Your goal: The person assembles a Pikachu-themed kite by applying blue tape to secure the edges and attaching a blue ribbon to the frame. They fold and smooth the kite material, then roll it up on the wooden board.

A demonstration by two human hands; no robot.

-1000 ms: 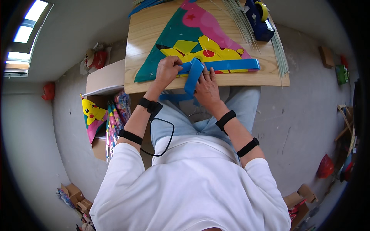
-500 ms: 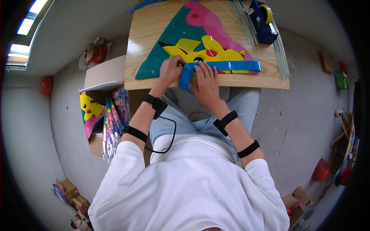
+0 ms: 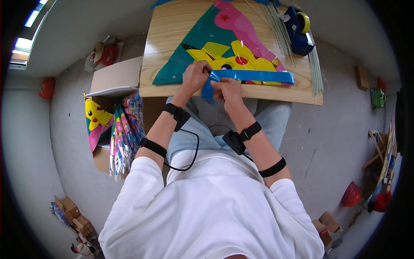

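A triangular kite sheet (image 3: pixel 189 60), green and pink with a yellow cartoon character, lies flat on the wooden table. Along its near edge runs a shiny blue plastic strip (image 3: pixel 263 77), whose left end hangs down over the table's front edge. My left hand (image 3: pixel 196 78) is closed at the strip's gathered part, fingertips pinched on it. Just to its right, my right hand (image 3: pixel 228 91) pinches the same creased spot between thumb and curled fingers. The strip is bunched between both hands, and my fingers hide part of the fold.
At the table's far right stand a blue tape dispenser (image 3: pixel 297 32) with yellow tape and bundles of thin pale sticks (image 3: pixel 316 71). An open cardboard box (image 3: pixel 116 77) on the left holds several wrapped folded kites (image 3: pixel 123 134). A red bag (image 3: pixel 351 194) lies on the floor at right.
My right hand has lifted from lying spread on the blue strip and now pinches it near the left hand. The strip's gathered part has been pulled into creases.
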